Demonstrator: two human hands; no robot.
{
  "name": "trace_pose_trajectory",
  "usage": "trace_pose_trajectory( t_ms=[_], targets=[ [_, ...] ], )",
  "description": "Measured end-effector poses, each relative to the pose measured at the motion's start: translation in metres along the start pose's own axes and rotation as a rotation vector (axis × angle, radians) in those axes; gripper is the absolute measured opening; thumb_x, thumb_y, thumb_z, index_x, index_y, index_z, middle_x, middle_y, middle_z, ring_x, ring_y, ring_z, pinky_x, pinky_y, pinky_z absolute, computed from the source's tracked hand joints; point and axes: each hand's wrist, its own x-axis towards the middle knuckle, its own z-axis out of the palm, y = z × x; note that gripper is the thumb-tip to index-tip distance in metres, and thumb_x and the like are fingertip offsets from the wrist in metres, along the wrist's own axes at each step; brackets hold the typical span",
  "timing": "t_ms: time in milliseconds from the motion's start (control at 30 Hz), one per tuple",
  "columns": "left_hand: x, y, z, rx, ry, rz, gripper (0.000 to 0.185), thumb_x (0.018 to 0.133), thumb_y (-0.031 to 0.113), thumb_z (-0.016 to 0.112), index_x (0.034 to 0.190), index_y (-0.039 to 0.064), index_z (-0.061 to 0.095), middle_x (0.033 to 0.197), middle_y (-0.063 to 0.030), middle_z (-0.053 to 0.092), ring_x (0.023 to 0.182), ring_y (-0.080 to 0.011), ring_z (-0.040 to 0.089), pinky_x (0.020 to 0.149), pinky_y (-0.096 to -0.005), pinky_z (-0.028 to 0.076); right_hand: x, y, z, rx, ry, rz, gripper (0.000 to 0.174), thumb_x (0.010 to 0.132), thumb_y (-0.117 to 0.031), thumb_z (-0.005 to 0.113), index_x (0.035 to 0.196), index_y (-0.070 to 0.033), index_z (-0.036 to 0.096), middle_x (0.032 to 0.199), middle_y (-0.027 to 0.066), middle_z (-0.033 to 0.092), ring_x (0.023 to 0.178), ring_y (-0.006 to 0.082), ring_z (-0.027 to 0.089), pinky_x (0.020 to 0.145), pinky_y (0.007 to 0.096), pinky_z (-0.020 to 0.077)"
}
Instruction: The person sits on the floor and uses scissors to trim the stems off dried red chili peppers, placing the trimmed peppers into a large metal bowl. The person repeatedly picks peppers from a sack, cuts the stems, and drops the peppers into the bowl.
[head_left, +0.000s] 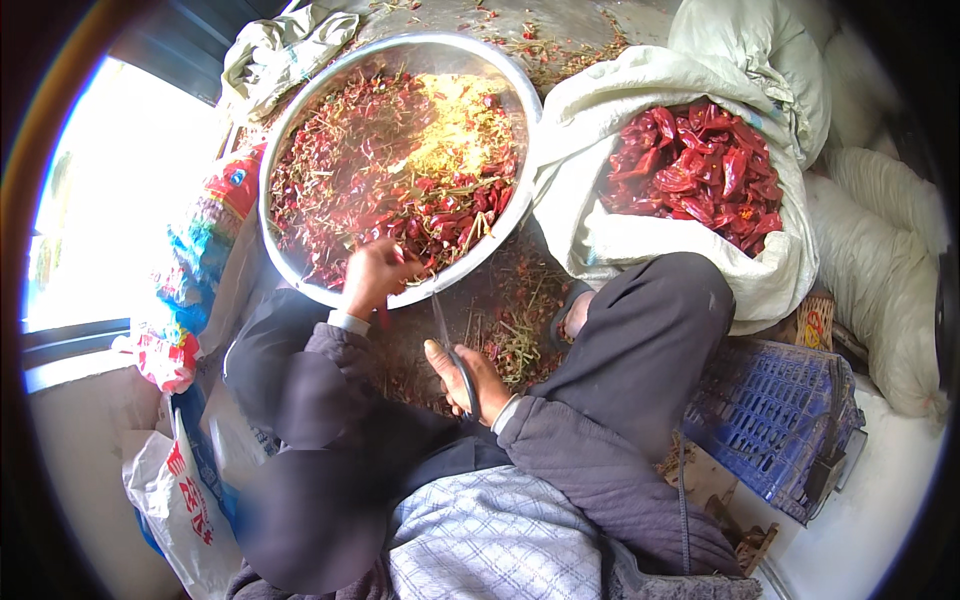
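A wide metal basin (526, 161) holds red dried chili pieces (337, 172), stems and a patch of yellow seeds (457, 127). My left hand (380, 274) is over the basin's near rim, fingertips bent together by the chilies; a reddish bit shows below it, but whether the fingers grip anything is unclear. My right hand (476, 382) holds scissors (466, 382) by their dark handle, below the basin, blades pointing up towards its rim. To the right, a rolled-down white woven sack (780, 277) is full of red dried chili pods (697, 172).
Stems and chili scraps (525, 337) litter the floor between the legs. Tied white sacks (862, 262) and a blue plastic crate (765, 420) stand at the right. Colourful packaging (191, 262) and a white plastic bag (176, 502) line the left, by a bright window.
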Motion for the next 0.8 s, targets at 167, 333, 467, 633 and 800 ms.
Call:
trace_pose_trajectory(
  t_ms=[167,333,467,633,800],
  targets=[
    [0.051,-0.029,-0.029,0.482,0.439,0.189,0.014,0.080,0.016,0.068,0.092,0.010,0.073,0.085,-0.0136,0.071,0.082,-0.0344,0.069,0.073,-0.0444,0.054,0.002,-0.003,0.003,-0.071,-0.012,-0.094,0.066,0.093,-0.069,0.055,0.075,-0.006,0.051,0.053,0.0038,0.053,0.042,0.0168,0.057,0.042,0.0321,0.0474],
    [0.065,-0.051,-0.033,0.554,0.422,0.172,0.017,0.076,0.013,0.070,0.092,0.011,0.074,0.088,-0.0131,0.072,0.087,-0.0350,0.068,0.077,-0.0431,0.053,0.006,-0.008,0.001,-0.100,0.025,-0.135,0.062,0.093,-0.069,0.055,0.080,-0.009,0.047,0.059,0.0010,0.051,0.044,0.0122,0.052,0.040,0.0284,0.0433],
    [0.054,-0.057,-0.042,0.239,0.511,0.080,0.018,0.079,0.015,0.073,0.094,0.005,0.072,0.077,-0.0105,0.070,0.070,-0.0244,0.067,0.067,-0.0374,0.052,0.009,-0.009,0.005,-0.111,0.086,-0.224,0.062,0.093,-0.067,0.057,0.076,-0.008,0.049,0.054,0.0018,0.052,0.044,0.0140,0.056,0.041,0.0294,0.0440],
    [0.015,-0.039,-0.050,-0.514,0.377,-0.017,0.012,0.086,0.009,0.069,0.097,0.006,0.072,0.073,-0.0018,0.062,0.060,-0.0116,0.062,0.054,-0.0281,0.048,0.018,-0.016,0.014,-0.177,0.183,-0.252,0.060,0.093,-0.064,0.061,0.075,-0.007,0.051,0.052,0.0023,0.054,0.045,0.0149,0.059,0.042,0.0302,0.0458],
    [-0.057,-0.006,-0.031,0.040,0.369,0.633,0.022,0.074,-0.009,0.067,0.090,0.006,0.070,0.082,-0.0081,0.062,0.073,-0.0225,0.065,0.063,-0.0340,0.052,0.019,-0.040,0.008,0.109,0.191,-0.245,0.067,0.088,-0.068,0.063,0.098,-0.002,0.056,0.071,0.0083,0.066,0.054,0.0143,0.066,0.044,0.0268,0.0518]
  ],
)
